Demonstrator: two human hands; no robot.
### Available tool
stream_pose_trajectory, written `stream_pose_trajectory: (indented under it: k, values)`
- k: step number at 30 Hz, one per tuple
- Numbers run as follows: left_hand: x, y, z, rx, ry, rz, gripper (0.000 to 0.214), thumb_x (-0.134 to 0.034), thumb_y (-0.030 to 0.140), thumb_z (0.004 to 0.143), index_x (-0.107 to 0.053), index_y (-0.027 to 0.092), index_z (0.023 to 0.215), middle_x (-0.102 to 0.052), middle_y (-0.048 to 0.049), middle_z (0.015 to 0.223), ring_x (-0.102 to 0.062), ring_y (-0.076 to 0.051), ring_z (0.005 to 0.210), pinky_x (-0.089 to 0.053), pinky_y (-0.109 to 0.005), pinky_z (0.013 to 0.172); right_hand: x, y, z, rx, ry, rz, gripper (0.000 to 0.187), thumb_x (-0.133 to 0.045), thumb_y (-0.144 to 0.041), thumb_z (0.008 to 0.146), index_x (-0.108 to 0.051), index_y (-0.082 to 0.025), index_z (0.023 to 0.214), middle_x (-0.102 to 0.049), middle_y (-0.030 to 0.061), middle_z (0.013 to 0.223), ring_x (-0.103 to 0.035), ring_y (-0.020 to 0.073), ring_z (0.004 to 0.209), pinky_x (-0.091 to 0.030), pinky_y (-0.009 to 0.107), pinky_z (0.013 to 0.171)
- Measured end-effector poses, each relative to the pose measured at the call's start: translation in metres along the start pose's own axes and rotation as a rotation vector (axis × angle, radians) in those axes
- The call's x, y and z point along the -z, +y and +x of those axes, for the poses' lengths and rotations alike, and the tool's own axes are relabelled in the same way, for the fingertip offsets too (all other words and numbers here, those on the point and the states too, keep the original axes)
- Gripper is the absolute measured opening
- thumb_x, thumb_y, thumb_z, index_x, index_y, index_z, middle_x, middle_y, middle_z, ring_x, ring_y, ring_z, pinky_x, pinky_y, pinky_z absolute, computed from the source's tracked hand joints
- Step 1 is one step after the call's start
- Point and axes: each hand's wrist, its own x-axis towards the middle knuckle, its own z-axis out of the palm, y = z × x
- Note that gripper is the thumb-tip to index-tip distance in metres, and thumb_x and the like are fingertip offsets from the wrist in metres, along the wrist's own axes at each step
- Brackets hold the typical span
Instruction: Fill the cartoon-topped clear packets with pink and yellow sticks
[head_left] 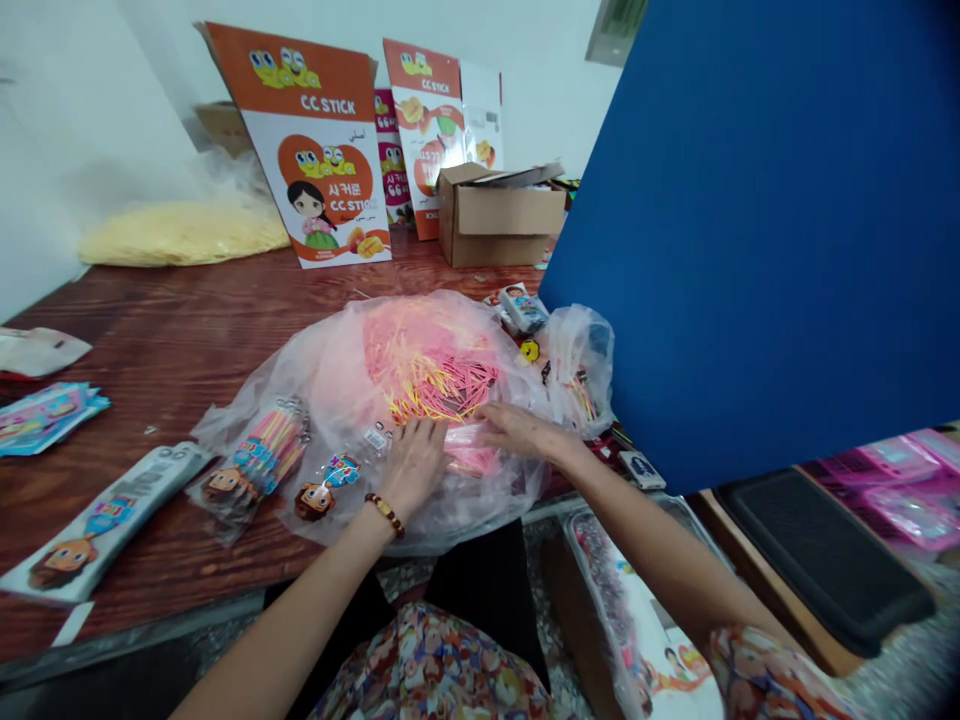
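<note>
A large clear plastic bag (300, 370) lies spread on the table, its opening facing me. Thin pink and yellow sticks (442, 385) are heaped loosely inside it. My left hand (416, 457) rests at the near edge of the heap, fingers stretched out, beside a clear printed pouch (334, 488). From the right, my right hand (517, 430) reaches to the near right side of the sticks, its fingers extended and somewhat apart. Between the hands, pink sticks (472, 458) show through the plastic. My right fingertips partly blend into the bag and sticks.
Filled stick packets (259, 455) and a long stack of printed pouches (105, 525) lie on the left. A smaller clear bag (581, 365) sits on the right, near a large blue panel (765, 230). Printed cartons (322, 190) and an open cardboard box (506, 225) stand behind.
</note>
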Motion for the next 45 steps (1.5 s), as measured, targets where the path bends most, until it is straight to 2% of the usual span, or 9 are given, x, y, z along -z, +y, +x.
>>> stream_pose_trajectory:
  k: [4, 8, 13, 18, 23, 29, 33, 37, 45]
  values:
    - [0.001, -0.005, -0.003, -0.028, -0.021, -0.013, 0.029, -0.056, 0.032, 0.091, -0.058, 0.017, 0.116, -0.062, -0.0113, 0.108, -0.052, -0.029, 0.103, -0.039, -0.042, 0.087, 0.002, -0.011, -0.013, 0.051, -0.137, -0.156, 0.075, -0.071, -0.052, 0.078, -0.045, -0.012, 0.135, -0.058, 0.0184, 0.124, -0.055, 0.0309, 0.116, -0.041, 0.042, 0.098]
    - [0.003, -0.004, -0.004, -0.092, -0.053, 0.007, 0.046, -0.064, 0.047, 0.084, -0.056, 0.014, 0.116, -0.061, -0.0137, 0.108, -0.052, -0.032, 0.102, -0.039, -0.044, 0.086, -0.019, -0.02, -0.02, -0.051, -0.043, -0.354, 0.09, -0.079, -0.052, 0.066, -0.044, -0.007, 0.136, -0.055, 0.0221, 0.127, -0.05, 0.0357, 0.121, -0.031, 0.048, 0.108]
    - [-0.004, -0.001, 0.0, -0.09, -0.052, 0.042, 0.038, -0.065, 0.041, 0.084, -0.056, 0.015, 0.11, -0.062, -0.0142, 0.103, -0.055, -0.032, 0.099, -0.039, -0.044, 0.084, -0.041, -0.019, -0.027, -0.115, 0.134, -0.374, 0.078, -0.07, -0.051, 0.076, -0.044, -0.01, 0.137, -0.056, 0.0216, 0.128, -0.051, 0.0347, 0.119, -0.029, 0.054, 0.106]
    - [-0.006, 0.003, 0.012, -0.003, -0.051, 0.052, 0.042, -0.067, 0.041, 0.084, -0.053, 0.014, 0.112, -0.067, -0.0143, 0.1, -0.06, -0.031, 0.097, -0.039, -0.041, 0.084, -0.028, -0.016, -0.013, -0.164, 0.103, -0.389, 0.075, -0.067, -0.044, 0.082, -0.038, -0.01, 0.142, -0.058, 0.0227, 0.126, -0.055, 0.0344, 0.114, -0.035, 0.051, 0.1]
    - [-0.005, 0.006, 0.016, 0.031, -0.093, 0.083, 0.038, -0.067, 0.036, 0.085, -0.055, 0.013, 0.112, -0.069, -0.0139, 0.093, -0.063, -0.031, 0.09, -0.04, -0.042, 0.084, -0.02, -0.006, 0.01, -0.127, 0.036, -0.42, 0.062, -0.071, -0.051, 0.078, -0.055, -0.013, 0.123, -0.064, 0.0171, 0.115, -0.06, 0.0319, 0.104, -0.039, 0.047, 0.095]
    - [-0.009, 0.005, 0.012, -0.044, -0.016, 0.079, 0.022, -0.056, 0.028, 0.091, -0.057, 0.017, 0.111, -0.061, -0.0122, 0.102, -0.056, -0.028, 0.095, -0.043, -0.039, 0.081, -0.022, 0.009, 0.003, -0.021, 0.18, -0.475, 0.063, -0.074, -0.054, 0.073, -0.058, -0.01, 0.115, -0.053, 0.0213, 0.127, -0.047, 0.0361, 0.121, -0.032, 0.054, 0.102]
    - [-0.013, 0.004, 0.013, -0.058, 0.007, 0.067, 0.016, -0.053, 0.02, 0.091, -0.057, 0.015, 0.106, -0.059, -0.012, 0.105, -0.053, -0.027, 0.097, -0.044, -0.039, 0.084, -0.013, 0.019, -0.005, 0.136, 0.091, -0.416, 0.056, -0.072, -0.049, 0.077, -0.055, -0.013, 0.116, -0.058, 0.0155, 0.119, -0.051, 0.03, 0.116, -0.022, 0.055, 0.11]
    - [-0.017, 0.005, 0.014, -0.022, 0.004, 0.09, 0.018, -0.049, 0.015, 0.091, -0.054, 0.014, 0.108, -0.061, -0.0125, 0.102, -0.055, -0.028, 0.096, -0.044, -0.041, 0.083, -0.008, 0.019, -0.008, 0.087, 0.027, -0.423, 0.055, -0.074, -0.042, 0.077, -0.053, -0.01, 0.117, -0.061, 0.0148, 0.11, -0.055, 0.0291, 0.105, -0.026, 0.053, 0.107]
    - [-0.016, 0.006, 0.017, -0.046, -0.093, 0.096, 0.017, -0.044, 0.01, 0.09, -0.057, 0.015, 0.1, -0.066, -0.0115, 0.092, -0.06, -0.028, 0.089, -0.043, -0.04, 0.08, -0.035, 0.022, -0.002, 0.08, 0.118, -0.513, 0.02, -0.044, -0.013, 0.092, -0.059, -0.011, 0.105, -0.065, 0.0114, 0.095, -0.054, 0.0247, 0.095, -0.034, 0.039, 0.097]
